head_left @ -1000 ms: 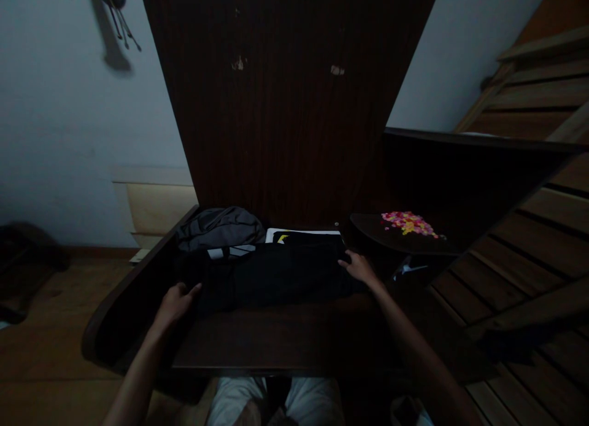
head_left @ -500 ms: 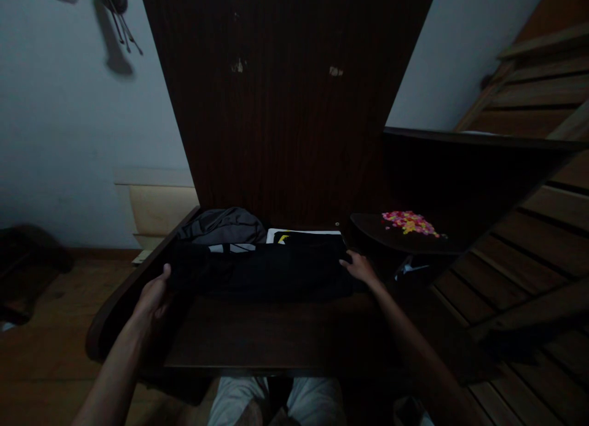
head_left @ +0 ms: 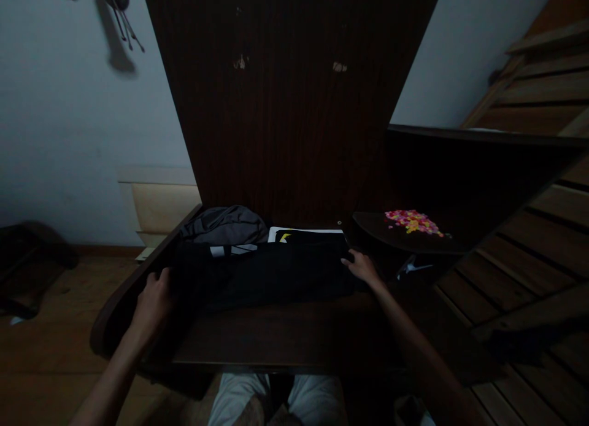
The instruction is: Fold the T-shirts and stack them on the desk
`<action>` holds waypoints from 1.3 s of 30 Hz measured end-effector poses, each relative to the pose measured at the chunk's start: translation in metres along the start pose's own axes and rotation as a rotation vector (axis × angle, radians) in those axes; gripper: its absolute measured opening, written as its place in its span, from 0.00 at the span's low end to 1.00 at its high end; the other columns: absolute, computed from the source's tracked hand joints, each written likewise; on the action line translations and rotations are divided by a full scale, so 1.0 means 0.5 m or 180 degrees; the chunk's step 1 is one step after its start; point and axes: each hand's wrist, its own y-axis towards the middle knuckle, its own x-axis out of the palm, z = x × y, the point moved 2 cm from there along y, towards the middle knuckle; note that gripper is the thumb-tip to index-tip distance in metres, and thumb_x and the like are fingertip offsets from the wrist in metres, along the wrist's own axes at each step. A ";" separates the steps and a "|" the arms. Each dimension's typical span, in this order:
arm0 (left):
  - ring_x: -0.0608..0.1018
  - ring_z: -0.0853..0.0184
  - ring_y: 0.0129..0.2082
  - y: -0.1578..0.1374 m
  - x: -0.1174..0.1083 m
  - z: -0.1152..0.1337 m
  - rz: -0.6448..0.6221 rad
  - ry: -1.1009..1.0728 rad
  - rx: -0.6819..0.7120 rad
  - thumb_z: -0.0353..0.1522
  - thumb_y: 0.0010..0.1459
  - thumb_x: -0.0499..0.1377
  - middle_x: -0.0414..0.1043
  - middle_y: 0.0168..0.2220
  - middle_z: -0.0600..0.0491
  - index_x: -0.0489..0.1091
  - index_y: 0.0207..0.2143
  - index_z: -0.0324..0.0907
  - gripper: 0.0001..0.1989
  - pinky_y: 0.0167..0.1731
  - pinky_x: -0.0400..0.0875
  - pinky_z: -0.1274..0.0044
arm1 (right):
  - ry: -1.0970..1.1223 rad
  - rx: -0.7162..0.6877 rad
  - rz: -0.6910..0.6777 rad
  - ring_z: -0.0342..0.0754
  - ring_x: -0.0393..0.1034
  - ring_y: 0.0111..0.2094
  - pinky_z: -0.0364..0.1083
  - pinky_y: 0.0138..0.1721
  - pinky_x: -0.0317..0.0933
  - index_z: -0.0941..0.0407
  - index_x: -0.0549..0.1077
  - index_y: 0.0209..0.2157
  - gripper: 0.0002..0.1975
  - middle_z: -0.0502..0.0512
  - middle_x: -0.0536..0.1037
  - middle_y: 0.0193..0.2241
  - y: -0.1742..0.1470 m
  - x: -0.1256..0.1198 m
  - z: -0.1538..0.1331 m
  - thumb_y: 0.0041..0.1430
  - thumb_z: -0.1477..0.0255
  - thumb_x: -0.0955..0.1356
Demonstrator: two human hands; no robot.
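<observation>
A black garment (head_left: 271, 272) lies spread across a dark wooden table (head_left: 285, 334) in dim light. My left hand (head_left: 154, 303) grips the garment's left end near the table's left edge, with the fingers curled around the cloth. At the garment's right end, my right hand (head_left: 362, 266) rests with its fingertips pressing on the cloth. Behind the black garment sits a crumpled grey garment (head_left: 223, 224), next to a white item with a yellow mark (head_left: 294, 234).
A dark wooden panel (head_left: 289, 100) rises behind the table. To the right, a small dark shelf (head_left: 405, 239) carries a pile of pink and yellow bits (head_left: 413, 222). Wooden stairs (head_left: 529, 229) climb at the far right. A light board (head_left: 161, 208) leans on the left wall.
My left hand has moved from the garment's front left to its left end and taken hold of the cloth. My right hand has stayed at the right end.
</observation>
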 end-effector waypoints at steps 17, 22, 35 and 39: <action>0.81 0.51 0.40 0.008 0.038 0.144 -0.0578 0.0889 0.0190 0.36 0.61 0.49 0.78 0.39 0.37 0.71 0.43 0.38 0.16 0.32 0.69 0.72 | 0.0005 0.0051 0.0121 0.60 0.71 0.55 0.52 0.53 0.64 0.58 0.73 0.53 0.21 0.66 0.78 0.49 -0.002 0.006 0.004 0.60 0.66 0.69; 0.79 0.53 0.40 0.077 -0.013 0.097 -0.0049 0.0822 0.0468 0.34 0.59 0.49 0.76 0.40 0.39 0.70 0.41 0.38 0.14 0.36 0.70 0.70 | 0.0007 0.0024 0.0130 0.59 0.70 0.55 0.51 0.54 0.64 0.56 0.73 0.54 0.21 0.64 0.79 0.49 -0.004 0.008 0.003 0.60 0.65 0.69; 0.75 0.50 0.46 0.211 0.015 0.069 -0.0011 0.1357 0.1288 0.34 0.61 0.49 0.74 0.43 0.35 0.71 0.38 0.38 0.12 0.49 0.66 0.66 | -0.0220 0.0267 -0.0250 0.60 0.75 0.49 0.50 0.46 0.66 0.57 0.74 0.51 0.23 0.67 0.79 0.47 0.012 -0.028 -0.029 0.58 0.59 0.69; 0.75 0.49 0.47 0.230 0.012 0.064 -0.0420 0.0975 0.1281 0.36 0.50 0.60 0.76 0.41 0.38 0.71 0.31 0.42 0.08 0.48 0.68 0.67 | -0.0077 0.0405 -0.0130 0.60 0.74 0.49 0.50 0.45 0.66 0.59 0.76 0.46 0.25 0.70 0.79 0.46 0.042 -0.034 -0.053 0.61 0.53 0.65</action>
